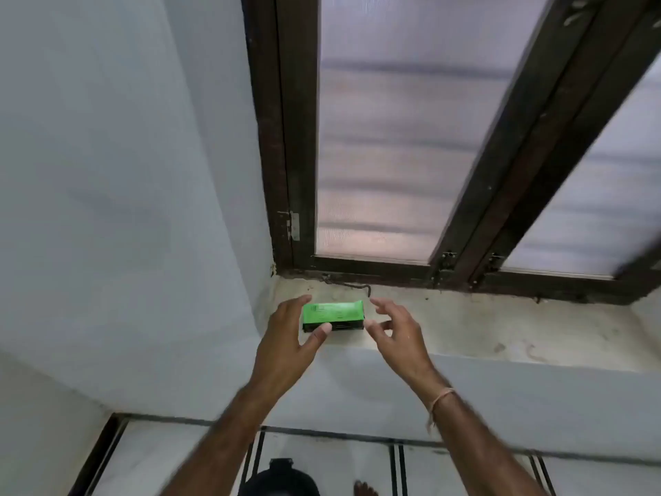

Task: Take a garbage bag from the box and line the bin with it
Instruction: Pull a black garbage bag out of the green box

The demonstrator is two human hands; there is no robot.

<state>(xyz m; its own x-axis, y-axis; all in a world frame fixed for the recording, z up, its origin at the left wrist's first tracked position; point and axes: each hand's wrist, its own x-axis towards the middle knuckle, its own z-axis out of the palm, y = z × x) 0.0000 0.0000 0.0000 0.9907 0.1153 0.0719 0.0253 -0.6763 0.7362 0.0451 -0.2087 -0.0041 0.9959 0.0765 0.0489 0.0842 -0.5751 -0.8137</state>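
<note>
1. We face a window with frosted panes in a dark frame. It fills the upper right of the view, and a pale wall lies to its left. It poses little risk, unless a hasty lift swings an elbow into the frame.

2. Below the window runs a stained stone sill. The box sits at its left end, near the corner with the wall. The sill's front edge is close, so a nudge forward could tip the box off onto the floor.

3. At the bottom edge, partly cut off, sits a dark rounded thing, which we judge to be the bin. A bare foot stands beside it. A dropped box could land on the foot or roll out of reach.

4. The left hand grasps the box's left end. Its thumb is on the near face and its fingers curl over the far side. The grip covers one end only, so the box could twist when we lift it.

5. The right hand hovers just beside the box's right end. Its fingers are spread and relaxed and hold nothing, and we see no contact. If it closes too fast it could knock the box sideways out of the left hand.

6. The box is small, green and glossy, with a dark lower side. We cannot tell where its opening is, and the view is blurred. Pulling hard at the wrong flap could tear it, or drag out several bags at once.
</note>
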